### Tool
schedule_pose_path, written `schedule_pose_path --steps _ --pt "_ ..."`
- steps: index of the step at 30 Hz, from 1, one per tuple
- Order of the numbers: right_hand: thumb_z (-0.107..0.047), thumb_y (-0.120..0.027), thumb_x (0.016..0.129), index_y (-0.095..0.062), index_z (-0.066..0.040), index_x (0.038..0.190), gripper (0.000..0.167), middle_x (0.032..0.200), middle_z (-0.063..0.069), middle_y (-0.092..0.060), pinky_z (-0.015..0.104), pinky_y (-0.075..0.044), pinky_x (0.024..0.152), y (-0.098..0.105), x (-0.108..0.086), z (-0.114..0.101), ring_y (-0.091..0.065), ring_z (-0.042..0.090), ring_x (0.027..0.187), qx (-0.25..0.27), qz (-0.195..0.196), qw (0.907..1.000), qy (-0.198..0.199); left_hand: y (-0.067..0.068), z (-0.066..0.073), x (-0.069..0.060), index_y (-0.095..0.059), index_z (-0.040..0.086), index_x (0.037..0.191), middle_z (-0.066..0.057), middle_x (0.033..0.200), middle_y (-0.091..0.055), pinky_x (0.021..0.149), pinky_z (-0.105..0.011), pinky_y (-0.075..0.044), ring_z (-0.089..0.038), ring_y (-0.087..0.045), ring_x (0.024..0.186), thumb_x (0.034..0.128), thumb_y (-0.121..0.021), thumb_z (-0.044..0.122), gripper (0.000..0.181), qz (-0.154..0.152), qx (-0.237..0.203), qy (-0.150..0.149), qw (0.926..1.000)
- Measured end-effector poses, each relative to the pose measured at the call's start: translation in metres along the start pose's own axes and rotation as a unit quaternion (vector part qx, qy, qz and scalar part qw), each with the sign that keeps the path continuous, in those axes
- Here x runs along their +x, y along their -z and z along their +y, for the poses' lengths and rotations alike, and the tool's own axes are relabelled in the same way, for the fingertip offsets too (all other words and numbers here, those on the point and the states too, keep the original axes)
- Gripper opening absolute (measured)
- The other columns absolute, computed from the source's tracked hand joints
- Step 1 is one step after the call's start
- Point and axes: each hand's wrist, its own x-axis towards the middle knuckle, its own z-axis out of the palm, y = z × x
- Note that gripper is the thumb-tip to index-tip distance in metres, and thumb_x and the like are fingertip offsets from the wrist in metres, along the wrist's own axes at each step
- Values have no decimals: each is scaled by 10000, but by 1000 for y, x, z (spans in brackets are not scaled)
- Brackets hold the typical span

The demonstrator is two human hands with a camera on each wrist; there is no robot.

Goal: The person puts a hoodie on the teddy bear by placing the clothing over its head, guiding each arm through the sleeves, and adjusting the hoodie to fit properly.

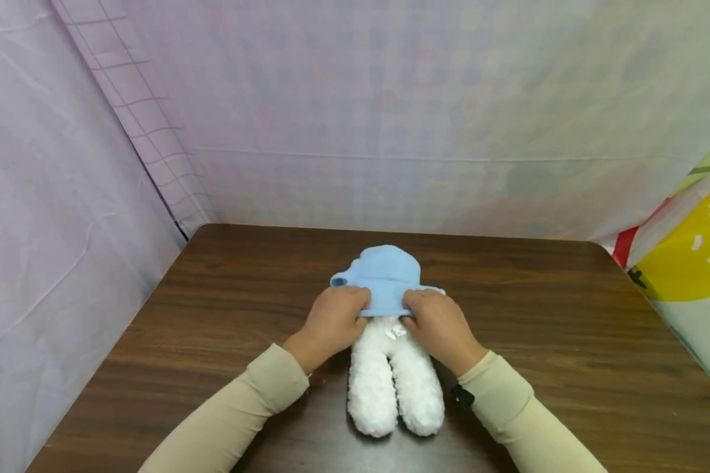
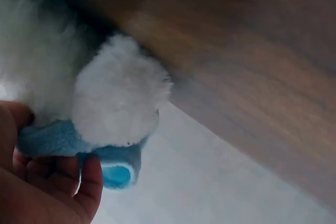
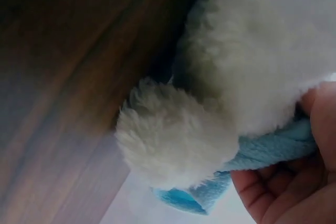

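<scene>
White sheet [image 1: 47, 197]: hangs at far left, beside the table.
Back cloth [image 1: 378, 118]: pale, faint checks, behind the table's far edge.
Table [image 1: 225, 315]: dark brown wood grain, rounded far corners.
Left sleeve [image 1: 231, 417]: beige, cuff at the wrist.
Left hand [image 1: 334, 318]: grasping left side of the garment's hem, thumb on top, fingers under in left wrist view.
Blue garment [image 1: 387, 279]: mid-table, over the toy's upper part; hem stretched between both hands, a sleeve opening sticking out at left.
White plush toy [image 1: 373, 387]: lies on table between the arms, legs toward the person; upper part hidden by garment in head view. Wrist views: rounded furry part [image 2: 123, 95] against blue fabric, near a sleeve opening.
White tag [image 1: 395, 330]: on toy, just below hem, between hands.
Right hand [image 1: 442, 322]: grasping right side of hem, thumb on top.
Black item [image 1: 463, 395]: at right wrist, by cuff.
Right sleeve [image 1: 526, 414]: beige.
Yellow cloth [image 1: 695, 246]: far right, white marks, beside table.
</scene>
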Motion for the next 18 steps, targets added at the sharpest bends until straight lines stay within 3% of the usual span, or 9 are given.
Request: schedule_pose_path --steps 3,6,10,13,15,18 --pt "-41 -809 766 -397 -163 685 438 612 -34 -362 314 -330 525 0 -1 1 -353 148 583 -13 43 10000 -9 -5 2 1 -362 156 680 40 591 -357 502 -278 -306 -128 -303 533 731 -690 -26 379 149 378 -85 9991" --pt "-53 -796 758 -383 -173 673 438 601 -46 -323 301 -310 513 2 -2 2 -320 134 570 24 29 10000 6 -2 4 0 -386 161 683 45 584 -379 475 -280 -323 -117 -321 516 773 -699 28 353 -83 459 -30 9989" --pt "-108 -749 771 -386 -185 671 385 615 -67 -290 278 -296 507 6 -3 6 -295 106 556 144 -181 9997 122 10 3 -2 -476 176 717 58 620 -437 520 -277 -361 -103 -367 549 863 -681 141 255 -714 -68 -24 9974" --pt "-164 -706 809 -408 -187 674 328 621 -77 -296 264 -294 508 11 -4 9 -290 82 541 345 -377 9985 220 21 -1 -1 -578 196 745 83 646 -498 569 -271 -400 -77 -423 569 931 -663 231 208 -1093 -714 -134 9913" --pt "-218 -691 876 -425 -198 672 336 610 -88 -317 253 -303 496 13 -4 11 -302 61 522 550 -461 9972 198 26 -4 0 -613 179 716 70 611 -502 573 -276 -408 -76 -421 546 969 -646 262 269 -1236 -1078 -124 9864" --pt "-319 -675 951 -451 -206 678 371 595 -91 -356 245 -320 479 14 -2 13 -325 43 499 832 -435 9956 50 26 -5 3 -614 184 707 71 597 -496 571 -271 -406 -67 -422 541 989 -637 284 299 -1340 -1280 113 9826"
